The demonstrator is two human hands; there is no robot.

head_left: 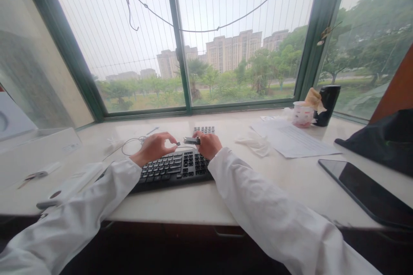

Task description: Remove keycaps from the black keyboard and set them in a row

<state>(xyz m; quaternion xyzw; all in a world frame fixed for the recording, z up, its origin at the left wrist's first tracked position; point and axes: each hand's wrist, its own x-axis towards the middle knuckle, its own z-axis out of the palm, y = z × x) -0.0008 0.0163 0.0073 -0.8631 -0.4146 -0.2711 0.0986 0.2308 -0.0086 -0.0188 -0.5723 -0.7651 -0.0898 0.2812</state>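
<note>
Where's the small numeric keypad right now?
In the head view, the small numeric keypad lies on the white desk just beyond the right hand, past the far edge of the black keyboard and below the window.

Nothing could be read — the printed lines on the white paper sheet, the key legends on the black plastic keyboard and the small dark flat device all stayed too small or blurred.
</note>
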